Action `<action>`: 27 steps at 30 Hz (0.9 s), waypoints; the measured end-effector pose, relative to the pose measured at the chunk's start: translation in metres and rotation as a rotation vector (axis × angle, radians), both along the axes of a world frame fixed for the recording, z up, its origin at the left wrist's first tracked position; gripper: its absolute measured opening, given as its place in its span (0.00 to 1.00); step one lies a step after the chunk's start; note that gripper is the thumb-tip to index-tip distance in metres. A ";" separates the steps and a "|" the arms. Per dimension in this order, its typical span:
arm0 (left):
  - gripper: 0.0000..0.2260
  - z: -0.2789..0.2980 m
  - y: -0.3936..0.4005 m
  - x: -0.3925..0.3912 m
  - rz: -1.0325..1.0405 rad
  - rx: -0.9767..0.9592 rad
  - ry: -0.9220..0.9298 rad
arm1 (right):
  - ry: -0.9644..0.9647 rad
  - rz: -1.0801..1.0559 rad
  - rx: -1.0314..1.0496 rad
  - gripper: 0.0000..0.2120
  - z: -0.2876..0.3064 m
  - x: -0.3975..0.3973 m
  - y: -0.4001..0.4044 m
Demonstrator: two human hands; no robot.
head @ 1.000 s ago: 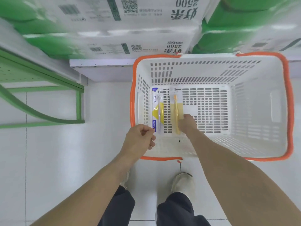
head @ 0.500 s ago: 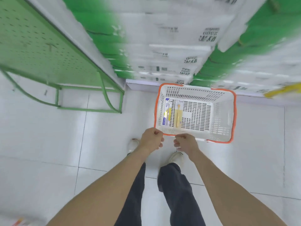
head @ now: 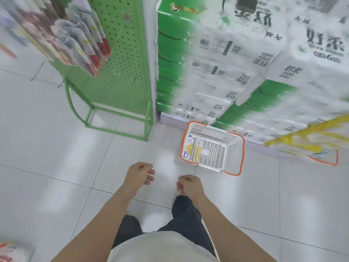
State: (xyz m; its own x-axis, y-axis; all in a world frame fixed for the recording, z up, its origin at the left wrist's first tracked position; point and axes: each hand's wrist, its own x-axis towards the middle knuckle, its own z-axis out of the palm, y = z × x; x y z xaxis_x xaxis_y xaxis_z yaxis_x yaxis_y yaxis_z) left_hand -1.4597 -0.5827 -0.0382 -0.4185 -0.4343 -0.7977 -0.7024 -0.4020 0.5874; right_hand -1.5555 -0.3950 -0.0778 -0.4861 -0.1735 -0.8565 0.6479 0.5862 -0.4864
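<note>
**On the shop floor: 2 empty hands, basket set down ahead**

From the head camera, the left hand [head: 139, 173] and the right hand [head: 189, 185] hang side by side over white floor tiles [head: 47, 148], apart from each other. The fingers of both are loosely curled and hold nothing; neither touches anything.

Ahead and to the right of the hands, the white basket [head: 234, 154] with an orange rim stands on the floor, well clear of both hands and close against the base of the stacked goods. 2 packs lie flat at its left end, next to each other: a blue, white and yellow toothbrush pack [head: 188, 149] and, just to its right, a yellow toothbrush pack [head: 197, 151]. Their print is too small to read.

Behind the basket rises a stack of white and green tissue packs [head: 217, 82]. Their labels appear upside down: "2500" is legible on several, next to large dark Chinese characters, barcodes and a "6", all blurred.

To the left stands a green pegboard rack [head: 120, 59], with blurred hanging packets [head: 81, 40] at its upper left. A yellow frame [head: 302, 133] crosses the right edge.
</note>
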 end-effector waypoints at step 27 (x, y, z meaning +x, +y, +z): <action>0.07 0.060 -0.369 0.239 0.122 -0.092 0.110 | 0.331 0.497 -0.193 0.03 0.070 0.191 -0.423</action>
State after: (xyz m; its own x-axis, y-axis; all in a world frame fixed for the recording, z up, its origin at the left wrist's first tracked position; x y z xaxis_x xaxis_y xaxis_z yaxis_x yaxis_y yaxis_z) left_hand -1.2208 -0.9521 0.0214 -0.4411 -0.5558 -0.7046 -0.5812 -0.4213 0.6962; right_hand -1.3647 -0.8178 -0.0073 -0.5413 -0.5834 -0.6054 0.1173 0.6606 -0.7415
